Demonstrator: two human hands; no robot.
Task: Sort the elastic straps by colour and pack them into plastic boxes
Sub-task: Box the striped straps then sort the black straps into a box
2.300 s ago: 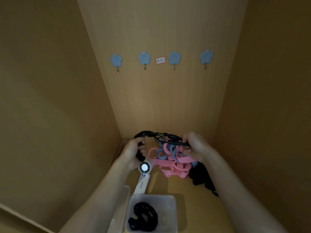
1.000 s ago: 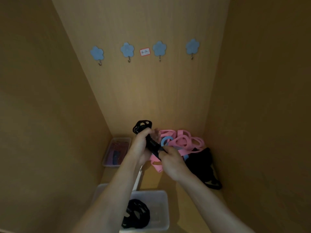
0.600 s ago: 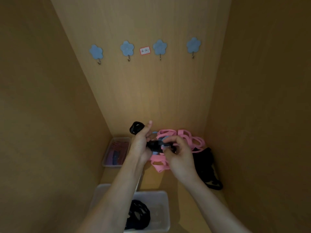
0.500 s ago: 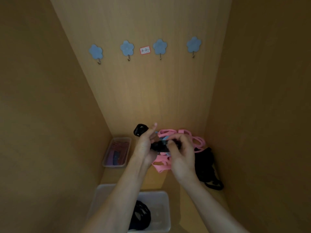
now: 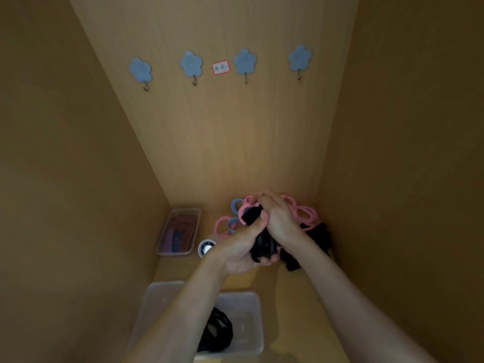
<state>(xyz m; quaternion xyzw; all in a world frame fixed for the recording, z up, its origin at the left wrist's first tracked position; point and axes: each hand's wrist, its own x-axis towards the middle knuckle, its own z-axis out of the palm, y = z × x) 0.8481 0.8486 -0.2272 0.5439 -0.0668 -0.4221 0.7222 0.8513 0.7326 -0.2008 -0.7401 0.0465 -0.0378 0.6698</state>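
Gripping 1 black strap [image 5: 252, 215] w/ both hands, we have it bunched into a dark wad above the shelf floor, just in front of the loose pile. Our left hand [image 5: 242, 248] sits under it, fingers curled up round the lower end, thumb pressed on top. Our right hand [image 5: 280, 218] comes over it, fingers clamped on the upper end. It looks like matte black, flat elastic folded on itself; the loops in the wad can't be counted.

Behind the hands, the pink straps [image 5: 303, 213] lie in a tangle at the back wall, count can't tell. The blue straps [image 5: 235, 205] show 2 loops, left of the pink. A black heap [image 5: 318, 233] lies by the right wall, touching the pink tangle.

We count 2 clear plastic boxes. The near box [image 5: 251, 307], bottom centre, holds 1 black coil [image 5: 218, 334], partly hidden by our left forearm. The far box [image 5: 185, 210], against the left wall, holds reddish + purple straps, too dim to count. A translucent panel [image 5: 159, 299] sits left of the near box, lid or box unclear.

Misc: 1 round lit gadget [image 5: 207, 247] betw. the far box and left hand; 4 flower hooks [image 5: 140, 70] on the back wall; 1 label [image 5: 220, 67] betw. the 2nd and 3rd.
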